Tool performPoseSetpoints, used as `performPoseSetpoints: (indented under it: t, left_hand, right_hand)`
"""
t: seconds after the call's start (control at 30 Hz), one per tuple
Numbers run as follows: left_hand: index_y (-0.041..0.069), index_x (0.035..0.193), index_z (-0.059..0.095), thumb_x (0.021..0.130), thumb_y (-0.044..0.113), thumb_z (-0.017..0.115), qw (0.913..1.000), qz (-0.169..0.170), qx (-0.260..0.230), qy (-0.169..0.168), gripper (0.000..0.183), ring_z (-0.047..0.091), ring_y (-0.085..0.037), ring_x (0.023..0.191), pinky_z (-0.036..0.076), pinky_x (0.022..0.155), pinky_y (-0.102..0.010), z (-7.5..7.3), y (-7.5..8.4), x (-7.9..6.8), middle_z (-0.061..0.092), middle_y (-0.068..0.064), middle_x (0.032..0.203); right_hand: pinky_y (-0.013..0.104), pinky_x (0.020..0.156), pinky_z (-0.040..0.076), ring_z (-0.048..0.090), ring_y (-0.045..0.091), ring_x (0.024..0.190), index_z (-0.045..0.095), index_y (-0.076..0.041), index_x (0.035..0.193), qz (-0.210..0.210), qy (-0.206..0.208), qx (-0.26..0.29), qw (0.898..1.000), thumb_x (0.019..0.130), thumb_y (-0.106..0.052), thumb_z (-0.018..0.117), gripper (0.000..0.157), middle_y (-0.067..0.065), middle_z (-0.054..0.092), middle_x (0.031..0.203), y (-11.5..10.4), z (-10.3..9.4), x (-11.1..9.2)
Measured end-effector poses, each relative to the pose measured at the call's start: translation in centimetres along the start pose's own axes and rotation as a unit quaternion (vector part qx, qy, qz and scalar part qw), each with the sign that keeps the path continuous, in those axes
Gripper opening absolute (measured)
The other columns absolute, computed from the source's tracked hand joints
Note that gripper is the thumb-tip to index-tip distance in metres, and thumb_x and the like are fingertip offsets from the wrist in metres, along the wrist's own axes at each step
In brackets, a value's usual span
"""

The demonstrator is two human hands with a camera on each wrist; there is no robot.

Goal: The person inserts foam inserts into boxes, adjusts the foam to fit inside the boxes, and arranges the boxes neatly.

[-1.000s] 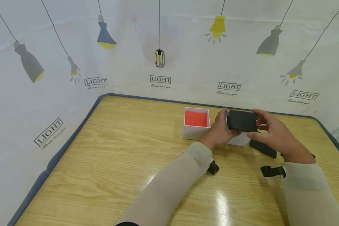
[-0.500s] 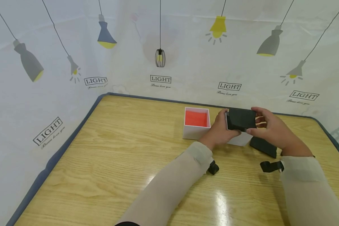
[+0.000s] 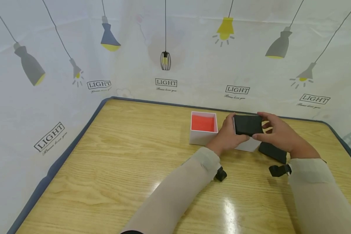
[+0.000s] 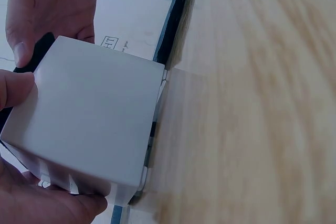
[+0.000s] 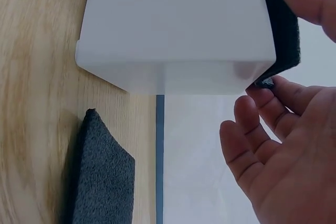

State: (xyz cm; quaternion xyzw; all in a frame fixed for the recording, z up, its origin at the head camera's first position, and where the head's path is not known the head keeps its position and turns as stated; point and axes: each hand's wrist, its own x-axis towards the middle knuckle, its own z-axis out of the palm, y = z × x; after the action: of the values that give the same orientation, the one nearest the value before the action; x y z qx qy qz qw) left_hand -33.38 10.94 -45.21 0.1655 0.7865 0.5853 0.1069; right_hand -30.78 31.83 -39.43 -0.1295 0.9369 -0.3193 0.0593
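Observation:
A white box (image 3: 246,146) stands on the table with a black foam pad (image 3: 248,124) at its open top. My left hand (image 3: 227,136) grips the box from its left side, thumb along the near wall. From the right, my right hand (image 3: 282,134) pinches the pad at its right edge, thumb in front and fingers behind. In the right wrist view the pad (image 5: 285,32) sticks out past the box's rim, between thumb and fingertips. A plain outer wall of the box (image 4: 89,108) fills much of the left wrist view; its inside is hidden.
Left of my left hand stands a second white box (image 3: 203,137), open, with a red sheet (image 3: 202,123) inside. Another black foam piece (image 3: 273,152) lies on the wooden table (image 3: 128,156), right of the gripped box. A printed curtain (image 3: 193,39) hangs behind the table.
My right hand has shifted left with the foam pad, which now lines up more evenly with the box's opening. The left hand and the box have kept their place.

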Motion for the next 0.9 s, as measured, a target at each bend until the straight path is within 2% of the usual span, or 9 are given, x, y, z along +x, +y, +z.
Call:
performPoseSetpoints:
  t: [0.23, 0.5, 0.73, 0.9]
  left_hand:
    - [0.024, 0.166, 0.018, 0.091, 0.025, 0.083, 1.0, -0.008, -0.002, -0.004, 0.099, 0.05, -0.014, 0.124, 0.045, 0.115, -0.033, -0.1, 0.0, 0.0, 0.043, 0.001, 0.153]
    - [0.023, 0.167, 0.017, 0.091, 0.027, 0.083, 0.9999, -0.008, 0.005, -0.004, 0.1, 0.051, -0.014, 0.125, 0.045, 0.114, -0.034, -0.1, 0.0, -0.1, 0.042, 0.001, 0.155]
    - [0.021, 0.168, 0.016, 0.091, 0.03, 0.083, 0.9998, -0.005, 0.019, -0.001, 0.103, 0.052, -0.012, 0.125, 0.046, 0.113, -0.031, -0.1, 0.0, 0.0, 0.042, 0.0, 0.156]
    - [0.02, 0.168, 0.015, 0.092, 0.029, 0.082, 0.9999, 0.001, 0.015, -0.004, 0.102, 0.052, -0.012, 0.127, 0.046, 0.112, -0.031, -0.2, 0.0, 0.0, 0.042, -0.001, 0.156]
  right_hand:
    - [0.063, 0.099, 0.048, 0.05, 0.048, 0.124, 0.012, 0.004, 0.166, 0.002, -0.014, -0.02, 1.0, 0.097, -0.027, 0.076, 0.099, 0.036, 0.028, 0.159, 0.1, 0.0, 0.3]
    - [0.069, 0.1, 0.047, 0.049, 0.055, 0.13, 0.003, 0.004, 0.167, 0.01, -0.033, -0.057, 0.998, 0.096, -0.033, 0.078, 0.11, 0.039, 0.017, 0.163, 0.0, -0.1, 0.4]
    - [0.078, 0.11, 0.034, 0.027, 0.062, 0.148, -0.007, -0.004, 0.168, 0.026, -0.019, -0.059, 0.998, 0.094, -0.041, 0.08, 0.12, 0.035, 0.007, 0.17, -0.1, 0.3, -0.5]
    - [0.081, 0.109, 0.028, 0.02, 0.062, 0.15, -0.002, -0.003, 0.169, 0.015, 0.01, -0.086, 0.996, 0.093, -0.046, 0.08, 0.119, 0.037, 0.008, 0.169, -0.6, 0.7, -1.5]
